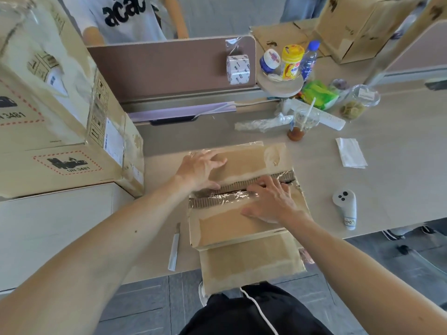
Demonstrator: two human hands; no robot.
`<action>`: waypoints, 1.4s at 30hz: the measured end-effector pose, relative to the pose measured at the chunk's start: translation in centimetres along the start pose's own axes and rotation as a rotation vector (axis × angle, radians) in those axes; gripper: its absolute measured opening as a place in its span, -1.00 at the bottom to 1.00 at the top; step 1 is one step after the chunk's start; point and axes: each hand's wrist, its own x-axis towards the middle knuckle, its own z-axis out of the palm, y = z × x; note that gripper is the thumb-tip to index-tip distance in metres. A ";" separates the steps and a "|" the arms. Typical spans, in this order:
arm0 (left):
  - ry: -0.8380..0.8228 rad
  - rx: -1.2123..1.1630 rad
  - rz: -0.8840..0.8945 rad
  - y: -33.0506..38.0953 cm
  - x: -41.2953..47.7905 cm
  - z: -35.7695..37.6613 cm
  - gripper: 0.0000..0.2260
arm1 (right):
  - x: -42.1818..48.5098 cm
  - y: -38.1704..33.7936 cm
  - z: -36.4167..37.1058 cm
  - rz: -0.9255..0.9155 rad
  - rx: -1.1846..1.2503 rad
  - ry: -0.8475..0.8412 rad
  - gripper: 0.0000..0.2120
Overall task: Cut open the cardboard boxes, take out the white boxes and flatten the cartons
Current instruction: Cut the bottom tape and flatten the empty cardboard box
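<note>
Cardboard box (242,223) sits at the near edge of the table (387,165), straight in front of the person, with its front wall facing them. Its top seam is slit from side to side, and the corrugated edges of the two top flaps show along the gap, with crumpled clear tape (225,196) clinging to the cut.

The left hand (200,170) rests on the far flap (244,160). Its fingers are spread and nearly straight and its thumb lies by the slit; it holds nothing. The right hand (271,201) lies on the near flap (222,226). Its thumb is flat on the cardboard, and its fingers, slightly bent, press their tips onto the tape at the slit. It grips nothing that shows.

A grey utility knife (174,247) lies on the table just left of the box, apart from both hands, pointing away from the near edge. Large brown cartons (48,131) with shipping marks stand stacked at the left edge.

To the right of the box, near the near edge, lies a white controller (344,206). Farther back are a folded white napkin (350,152), a plastic drink cup (302,124) with a straw, and a cluster of bottles and snack jars (290,61) at the far edge beside a brown partition (157,68).
</note>
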 end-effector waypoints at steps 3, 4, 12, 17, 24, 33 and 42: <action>0.002 0.000 0.018 0.0 0.0 -0.2 -0.20 | 0.4 -0.4 -0.3 0.012 0.000 0.002 -0.34; -0.010 -0.003 0.019 0.0 0.1 -0.4 -0.20 | 0.5 -0.5 -0.4 0.004 -0.002 0.006 -0.33; -0.085 0.003 0.007 0.2 0.1 -1.4 -0.18 | -0.2 -0.2 -1.2 -0.089 -0.030 0.134 -0.32; -0.059 0.054 0.027 0.1 -0.2 -1.0 -0.16 | -1.3 -0.5 -1.4 -0.130 -0.023 0.232 -0.35; -0.047 0.058 0.056 -0.3 0.2 -0.2 -0.14 | -2.8 -1.0 -1.1 -0.162 -0.027 0.344 -0.37; -0.055 0.117 0.073 -0.6 0.7 0.6 -0.14 | -4.6 -1.2 -1.1 -0.243 0.026 0.474 -0.45; -0.133 0.032 0.006 -0.3 1.0 0.0 -0.05 | -8.9 3.1 -3.0 -0.239 -0.100 0.531 -0.54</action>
